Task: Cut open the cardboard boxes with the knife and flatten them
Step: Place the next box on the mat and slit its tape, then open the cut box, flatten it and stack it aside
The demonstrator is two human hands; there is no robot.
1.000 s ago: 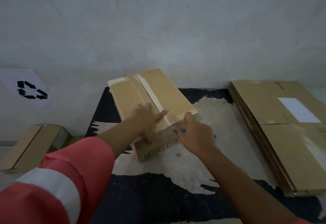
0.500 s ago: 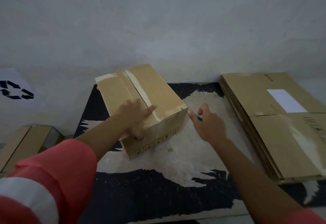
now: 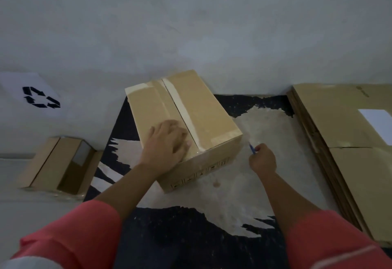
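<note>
Sealed brown cardboard box sat on black mat with worn pale patch, against grey wall. Long axis ran along the pale tape seam on its top, from the far end to the near end, skewed rightward as it came nearer. Printed short end face pointed toward the person.

Left hand lay palm-down on the box top near the front edge, fingers fairly straight, gripping nothing, fingertips at the seam.

Right hand was curled round a blue-handled knife. Knife tip pointed up-left at the box's near right corner, just beside it; contact could not be told.

1 stack of flattened brown cardboard sheets lay right. 1 small open carton lay left, near a recycling-symbol sheet.
</note>
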